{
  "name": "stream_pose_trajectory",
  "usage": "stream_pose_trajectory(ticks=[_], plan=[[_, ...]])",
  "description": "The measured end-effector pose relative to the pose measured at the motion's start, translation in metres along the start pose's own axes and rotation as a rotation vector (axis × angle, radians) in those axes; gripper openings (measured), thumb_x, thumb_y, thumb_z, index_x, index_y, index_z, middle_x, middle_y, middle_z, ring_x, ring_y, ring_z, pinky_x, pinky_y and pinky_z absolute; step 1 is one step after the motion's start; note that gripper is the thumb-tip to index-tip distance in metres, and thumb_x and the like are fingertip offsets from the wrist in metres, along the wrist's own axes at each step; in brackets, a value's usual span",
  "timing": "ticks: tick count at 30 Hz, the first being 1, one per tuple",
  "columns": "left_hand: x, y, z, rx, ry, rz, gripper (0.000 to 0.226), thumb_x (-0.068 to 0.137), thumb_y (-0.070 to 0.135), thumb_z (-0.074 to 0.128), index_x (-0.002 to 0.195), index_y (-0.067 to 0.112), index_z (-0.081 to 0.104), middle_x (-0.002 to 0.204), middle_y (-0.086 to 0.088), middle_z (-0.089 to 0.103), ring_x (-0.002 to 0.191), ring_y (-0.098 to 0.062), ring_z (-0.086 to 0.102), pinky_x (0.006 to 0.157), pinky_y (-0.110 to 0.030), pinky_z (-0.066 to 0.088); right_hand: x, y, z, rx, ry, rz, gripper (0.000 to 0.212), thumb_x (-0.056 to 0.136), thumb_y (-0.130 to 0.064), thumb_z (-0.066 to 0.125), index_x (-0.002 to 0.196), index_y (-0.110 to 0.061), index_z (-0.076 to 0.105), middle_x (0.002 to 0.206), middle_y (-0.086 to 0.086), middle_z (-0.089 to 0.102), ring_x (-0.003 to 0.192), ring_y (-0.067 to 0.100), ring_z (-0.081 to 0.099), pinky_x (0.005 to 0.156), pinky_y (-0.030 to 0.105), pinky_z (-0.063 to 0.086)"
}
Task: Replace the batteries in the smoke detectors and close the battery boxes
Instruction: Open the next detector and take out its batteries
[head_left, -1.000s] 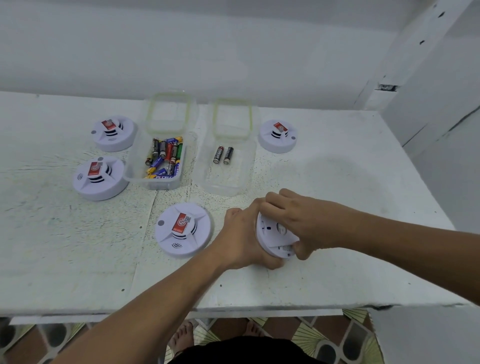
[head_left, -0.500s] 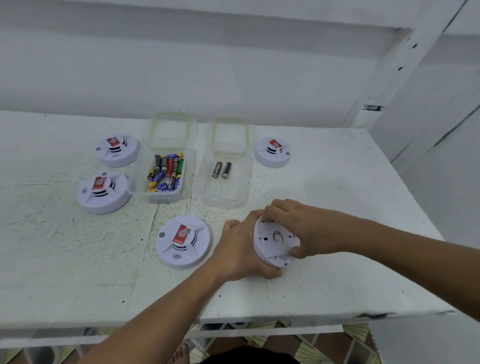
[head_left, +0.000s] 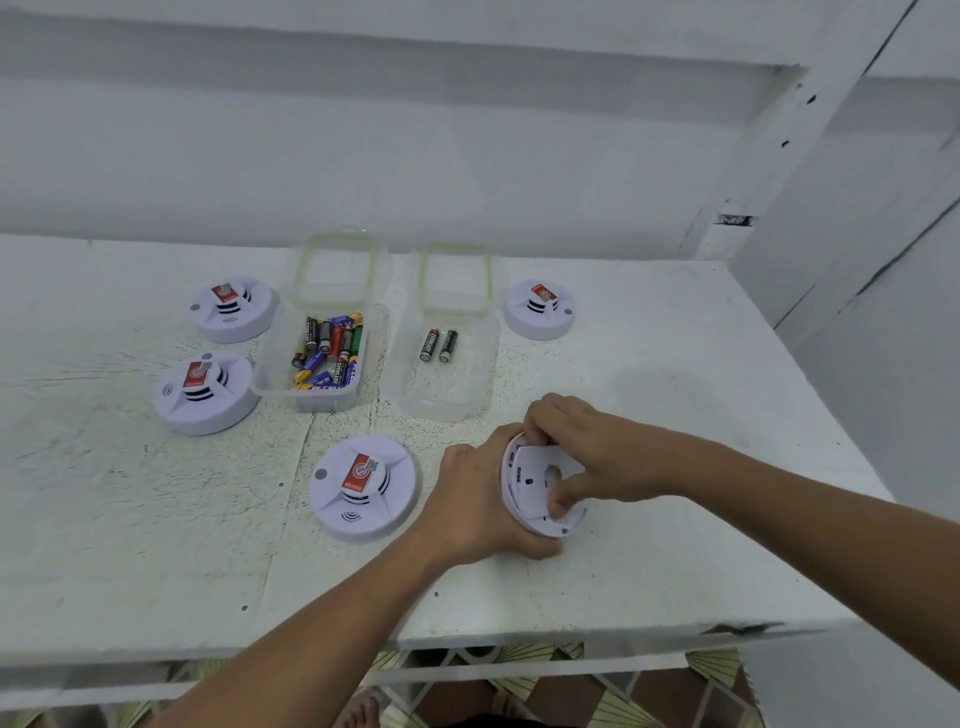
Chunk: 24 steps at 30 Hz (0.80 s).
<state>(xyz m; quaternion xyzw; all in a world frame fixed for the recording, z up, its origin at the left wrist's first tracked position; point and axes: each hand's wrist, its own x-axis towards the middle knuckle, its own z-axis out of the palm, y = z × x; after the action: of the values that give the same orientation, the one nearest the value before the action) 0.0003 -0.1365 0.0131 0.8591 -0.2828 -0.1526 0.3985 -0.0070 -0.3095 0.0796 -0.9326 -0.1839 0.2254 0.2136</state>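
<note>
A white smoke detector (head_left: 535, 493) stands tilted on its edge near the table's front, its back side facing me. My left hand (head_left: 478, 499) grips it from the left and underneath. My right hand (head_left: 587, 457) curls over its top, fingers and thumb pinching the white back cover plate. A clear box (head_left: 311, 358) holds several mixed batteries. A second clear box (head_left: 441, 364) holds two black batteries (head_left: 439, 344).
Other white detectors with red labels lie face up: one (head_left: 363, 486) left of my hands, two (head_left: 205, 392) (head_left: 232, 307) at the left, one (head_left: 540, 309) at the back right. Two green-rimmed lids (head_left: 337, 270) (head_left: 454, 278) lie behind the boxes. The table's front edge (head_left: 519, 639) is close.
My right hand's fingers have shifted on the detector's back, and the cover plate now sits turned or slightly lifted on the base. The camera view has tilted up.
</note>
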Motion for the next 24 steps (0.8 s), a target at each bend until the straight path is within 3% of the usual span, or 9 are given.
stream_pose_trajectory(ticks=[4, 8, 10, 13, 15, 19, 22, 24], plan=[[-0.001, 0.0, 0.001, -0.023, -0.004, 0.004, 0.087, 0.045, 0.058, 0.072, 0.122, 0.039, 0.039, 0.116, 0.024, 0.049, 0.1, 0.003, 0.053, 0.1, -0.035, 0.033, -0.005, 0.001, 0.003, 0.058, 0.01, 0.002, 0.047, 0.076, -0.026, 0.074, 0.086, -0.033, 0.029, 0.094, -0.009, 0.037, 0.085, 0.003, 0.033, 0.068, 0.019, 0.032], [-0.002, 0.0, 0.001, -0.017, -0.011, -0.012, 0.09, 0.046, 0.055, 0.076, 0.125, 0.037, 0.036, 0.114, 0.026, 0.049, 0.099, 0.006, 0.051, 0.101, -0.034, 0.031, -0.011, 0.003, 0.007, 0.168, 0.12, 0.044, 0.052, 0.072, -0.022, 0.078, 0.08, -0.033, 0.028, 0.083, -0.009, 0.039, 0.071, 0.007, 0.035, 0.058, 0.021, 0.031], [-0.002, -0.002, 0.001, -0.02, 0.002, -0.014, 0.092, 0.046, 0.049, 0.082, 0.125, 0.037, 0.036, 0.111, 0.026, 0.052, 0.097, 0.004, 0.052, 0.101, -0.035, 0.033, -0.016, 0.006, 0.01, 0.261, 0.221, 0.078, 0.051, 0.072, -0.021, 0.078, 0.081, -0.032, 0.029, 0.079, -0.007, 0.041, 0.068, 0.012, 0.042, 0.056, 0.025, 0.036], [-0.003, -0.007, 0.002, -0.063, 0.008, -0.038, 0.105, 0.042, 0.051, 0.085, 0.131, 0.042, 0.032, 0.109, 0.025, 0.058, 0.103, -0.007, 0.055, 0.102, -0.037, 0.036, -0.021, 0.013, 0.017, 0.621, 0.443, 0.181, 0.05, 0.073, -0.018, 0.079, 0.094, -0.03, 0.035, 0.086, 0.004, 0.057, 0.074, 0.018, 0.06, 0.061, 0.033, 0.051], [-0.004, -0.009, 0.003, -0.073, 0.016, -0.044, 0.104, 0.041, 0.049, 0.087, 0.128, 0.047, 0.03, 0.11, 0.026, 0.058, 0.106, -0.01, 0.053, 0.102, -0.035, 0.037, -0.022, 0.022, 0.021, 0.768, 0.62, 0.311, 0.051, 0.076, -0.019, 0.077, 0.104, -0.029, 0.036, 0.086, 0.01, 0.057, 0.073, 0.019, 0.059, 0.061, 0.033, 0.052], [-0.005, -0.008, 0.003, -0.055, 0.028, -0.03, 0.096, 0.042, 0.045, 0.088, 0.122, 0.047, 0.034, 0.11, 0.027, 0.056, 0.104, -0.009, 0.052, 0.101, -0.035, 0.036, -0.021, 0.047, 0.034, 0.406, 0.796, 0.572, 0.042, 0.082, -0.02, 0.069, 0.116, -0.021, 0.043, 0.101, 0.003, 0.05, 0.082, 0.019, 0.052, 0.068, 0.03, 0.039], [-0.005, -0.008, 0.003, -0.059, 0.024, -0.037, 0.096, 0.043, 0.044, 0.088, 0.122, 0.048, 0.034, 0.11, 0.029, 0.055, 0.105, -0.006, 0.049, 0.101, -0.03, 0.034, -0.02, 0.053, 0.048, 0.156, 0.803, 0.603, 0.039, 0.086, -0.019, 0.063, 0.123, -0.015, 0.052, 0.108, 0.009, 0.044, 0.098, 0.027, 0.049, 0.075, 0.026, 0.034], [-0.005, -0.008, 0.003, -0.058, 0.031, -0.032, 0.096, 0.044, 0.043, 0.089, 0.123, 0.046, 0.034, 0.11, 0.029, 0.055, 0.104, 0.001, 0.048, 0.1, -0.025, 0.032, -0.019, 0.055, 0.055, -0.042, 0.779, 0.654, 0.038, 0.089, -0.024, 0.058, 0.127, -0.017, 0.055, 0.12, 0.012, 0.046, 0.108, 0.032, 0.046, 0.085, 0.034, 0.036]])
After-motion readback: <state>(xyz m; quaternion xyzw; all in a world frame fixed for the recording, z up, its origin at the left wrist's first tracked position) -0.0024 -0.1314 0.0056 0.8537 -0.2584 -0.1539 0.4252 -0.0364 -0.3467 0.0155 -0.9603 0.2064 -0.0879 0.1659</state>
